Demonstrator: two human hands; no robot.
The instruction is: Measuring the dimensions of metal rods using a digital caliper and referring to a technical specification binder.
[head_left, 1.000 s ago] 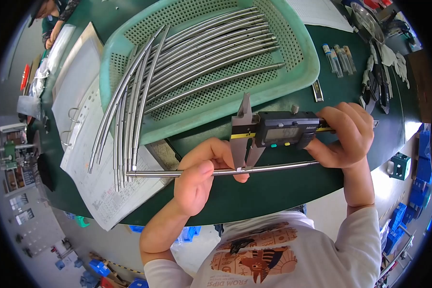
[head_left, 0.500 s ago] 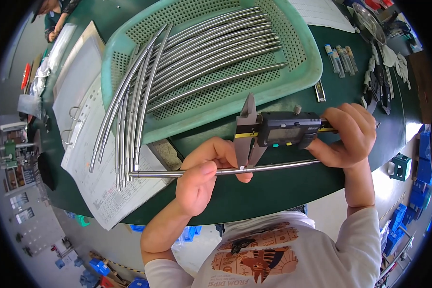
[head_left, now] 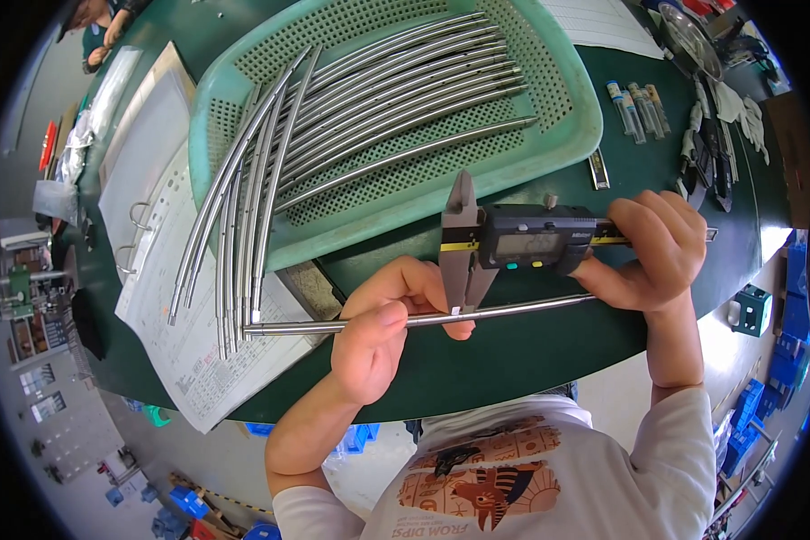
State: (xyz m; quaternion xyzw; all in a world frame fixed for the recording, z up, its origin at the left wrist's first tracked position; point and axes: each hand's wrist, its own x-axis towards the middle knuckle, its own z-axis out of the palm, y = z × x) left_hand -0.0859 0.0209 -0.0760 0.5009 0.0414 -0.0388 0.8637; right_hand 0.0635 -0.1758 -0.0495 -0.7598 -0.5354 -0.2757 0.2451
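My left hand (head_left: 373, 337) is closed around a slim metal rod (head_left: 522, 308), thumb on top and fingers behind. The rod lies almost level, its left end beside the ends of several rods that overhang the basket. In my right hand (head_left: 659, 252) is a digital caliper (head_left: 533, 241), gripped near the right end of its beam. The caliper's jaws point down at the rod, just right of my left fingers, and their tips meet it there. The rod's right end reaches my right thumb; whether the thumb touches it I cannot tell.
A green perforated basket (head_left: 396, 220) holds many metal rods (head_left: 405, 99), some jutting over its left rim. Papers and a ring binder (head_left: 157, 216) lie left. Small capped tubes (head_left: 639, 112), gloves (head_left: 742, 117) and a metal dish (head_left: 690, 40) are at right. Another person's hand (head_left: 108, 40) shows far left.
The caliper's body and my right hand have shifted very slightly, the caliper a little to the left. My left hand and the rod stay nearly in place.
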